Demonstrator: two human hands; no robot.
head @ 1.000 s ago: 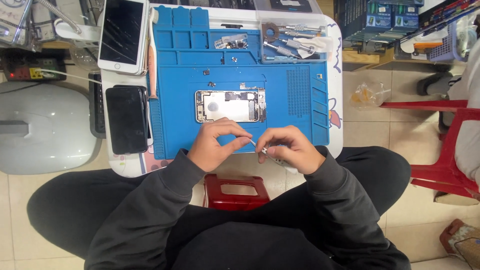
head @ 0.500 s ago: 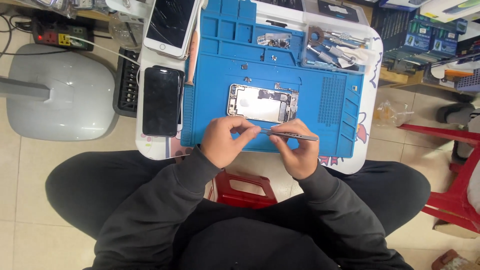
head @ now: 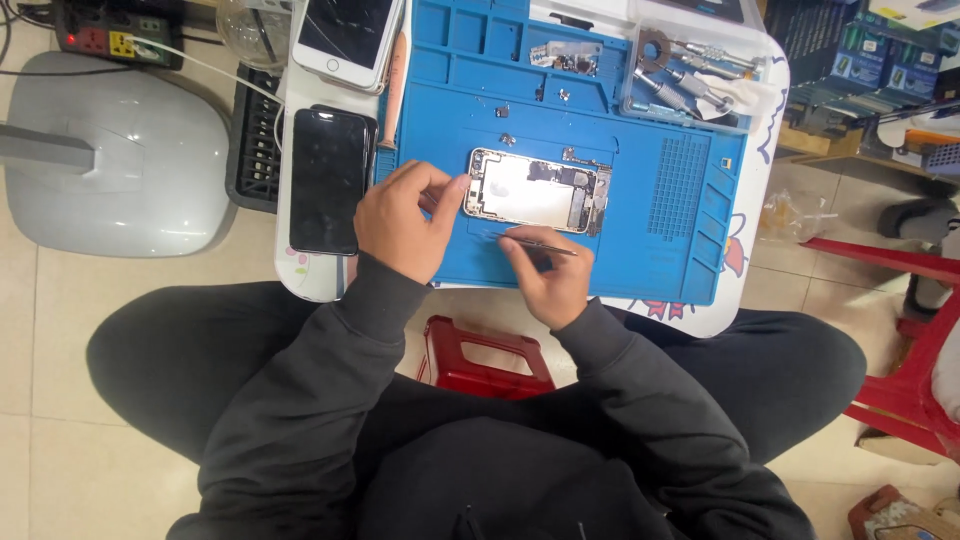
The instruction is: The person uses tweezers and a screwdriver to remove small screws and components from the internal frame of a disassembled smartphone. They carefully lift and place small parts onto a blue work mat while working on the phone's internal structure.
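An opened phone body (head: 535, 190) with its insides showing lies on a blue work mat (head: 650, 250). My left hand (head: 405, 220) rests on the mat's left part, its thumb and fingers touching the phone body's left end. My right hand (head: 545, 275) sits just below the phone and holds thin metal tweezers (head: 535, 243), lying roughly level along the mat.
A black phone (head: 328, 180) and a white phone (head: 345, 35) lie left of the mat on the small white table (head: 300, 275). Tools sit in a tray (head: 690, 75) at the back right. A red stool (head: 480, 355) stands under the table, and a red chair (head: 900, 330) at the right.
My left hand has moved up to the phone body's left end. My right hand has shifted left below the phone, tweezers still in it. The view has shifted too.
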